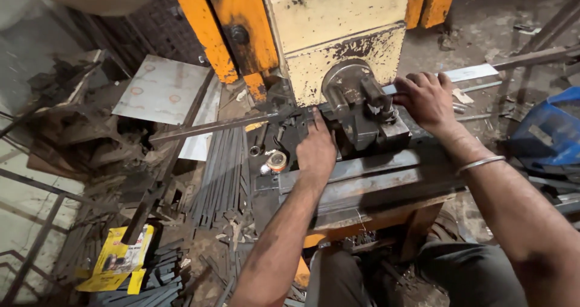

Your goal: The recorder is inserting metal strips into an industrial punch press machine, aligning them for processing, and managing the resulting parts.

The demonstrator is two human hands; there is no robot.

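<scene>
I sit at a yellow and cream press machine [338, 23] with a dark die block [368, 122] on its steel bed [374, 180]. My left hand [315, 150] rests on the bed at the left of the die, fingers on a long metal strip [211, 127] that runs out to the left. My right hand [426, 98] grips a flat metal strip [468, 73] at the right side of the die, next to the tool head [347, 86]. A metal bangle [480, 163] is on my right wrist.
Bundled dark metal strips [223, 174] lie left of the bed. A steel sheet [163, 89] leans at the back left. A yellow packet [121, 258] lies on the floor among cut pieces. A small round tin [277, 161] sits on the bed. A blue sack [550, 132] is at right.
</scene>
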